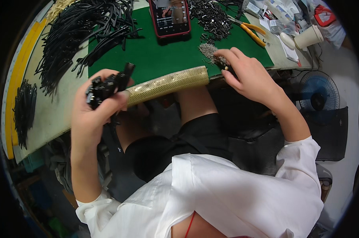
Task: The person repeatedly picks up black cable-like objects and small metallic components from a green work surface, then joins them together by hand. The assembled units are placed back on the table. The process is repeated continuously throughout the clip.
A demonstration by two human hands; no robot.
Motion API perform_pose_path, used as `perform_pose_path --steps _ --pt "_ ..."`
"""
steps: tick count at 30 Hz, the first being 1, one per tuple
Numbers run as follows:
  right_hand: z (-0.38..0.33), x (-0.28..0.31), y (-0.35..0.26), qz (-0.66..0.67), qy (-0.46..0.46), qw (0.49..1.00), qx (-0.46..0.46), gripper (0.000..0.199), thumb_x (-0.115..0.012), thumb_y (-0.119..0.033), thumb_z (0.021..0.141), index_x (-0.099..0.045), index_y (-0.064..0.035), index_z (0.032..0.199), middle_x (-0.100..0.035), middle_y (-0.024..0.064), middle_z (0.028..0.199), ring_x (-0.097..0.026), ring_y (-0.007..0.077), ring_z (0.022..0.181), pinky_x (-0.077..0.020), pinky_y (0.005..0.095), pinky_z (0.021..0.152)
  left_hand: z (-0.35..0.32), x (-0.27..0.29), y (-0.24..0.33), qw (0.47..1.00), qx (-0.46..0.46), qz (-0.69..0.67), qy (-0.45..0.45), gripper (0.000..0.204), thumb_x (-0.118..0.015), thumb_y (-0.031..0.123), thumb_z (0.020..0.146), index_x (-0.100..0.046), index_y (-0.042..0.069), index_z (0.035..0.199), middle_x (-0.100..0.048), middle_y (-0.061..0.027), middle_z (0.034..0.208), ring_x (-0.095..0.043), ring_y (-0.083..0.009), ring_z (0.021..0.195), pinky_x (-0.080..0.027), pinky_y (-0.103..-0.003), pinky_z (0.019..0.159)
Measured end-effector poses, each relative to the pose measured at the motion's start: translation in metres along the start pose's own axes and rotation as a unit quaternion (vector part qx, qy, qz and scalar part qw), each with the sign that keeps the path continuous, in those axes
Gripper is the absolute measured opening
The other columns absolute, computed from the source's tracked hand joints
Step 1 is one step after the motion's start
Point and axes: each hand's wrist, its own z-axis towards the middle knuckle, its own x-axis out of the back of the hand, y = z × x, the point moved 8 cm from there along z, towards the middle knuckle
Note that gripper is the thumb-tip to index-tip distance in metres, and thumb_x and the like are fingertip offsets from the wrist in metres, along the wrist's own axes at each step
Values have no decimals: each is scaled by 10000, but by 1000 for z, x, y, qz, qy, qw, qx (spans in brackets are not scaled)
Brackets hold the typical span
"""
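Observation:
My left hand (98, 97) is closed around a bundle of glossy black strips (108, 85), with one end pointing up to the right. It is held over the left end of a gold, mesh-patterned roll (167, 83) along the table's front edge. My right hand (249, 75) hovers at a heap of tiny grey metal parts (208, 50), its fingers curled. Between its thumb and fingers shows something dark with a small pale-yellow tip, too covered to name.
Black strips (64, 51) lie heaped at the left, with a smaller bunch (25, 107) nearer. On the green mat (147, 53) are a phone (170, 18), small black pieces (213, 20) and yellow-handled pliers (253, 33). A white cup (308, 37) lies tipped at right; a fan (319, 95) stands below.

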Motion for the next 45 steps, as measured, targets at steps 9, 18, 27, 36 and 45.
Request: perform_pose_path --steps 9,18,27,36,45 --pt "14 -3 -9 24 -30 999 2 256 -601 -103 892 -551 -59 1139 -630 157 1024 -642 357 933 -511 437 824 18 -19 -29 999 13 -43 5 184 -605 41 873 -641 -6 1047 -610 -5 747 -595 -66 679 -402 -187 574" --pt "18 -5 -10 26 -34 999 -5 249 -603 -114 894 -555 -57 1131 -636 174 1038 -643 376 940 -508 446 818 15 -19 -27 998 -8 -55 5 186 -614 33 874 -636 -4 1055 -623 -7 770 -588 -64 663 -412 -185 582" --pt "25 -5 -15 0 -17 1000 21 243 -566 -122 882 -572 -54 1115 -662 192 956 -659 388 837 -528 472 757 8 -17 -11 999 -41 -36 5 189 -652 15 880 -641 -24 1065 -636 -24 794 -614 -68 706 -477 -201 622" --pt "27 -3 -19 -45 -57 997 -11 322 -598 -93 874 -556 -89 1194 -629 175 969 -654 358 857 -514 441 795 -3 -19 33 957 -201 188 90 268 -713 12 864 -641 -17 1121 -677 -79 835 -676 -120 767 -534 -258 671" --pt "13 -2 -101 687 -94 717 -75 338 -616 -181 962 -533 -119 1283 -561 25 963 -537 48 499 -375 177 397 -21 -50 47 820 -417 360 158 485 -731 -74 583 -640 -7 1054 -706 -143 915 -710 -305 766 -561 -342 625"
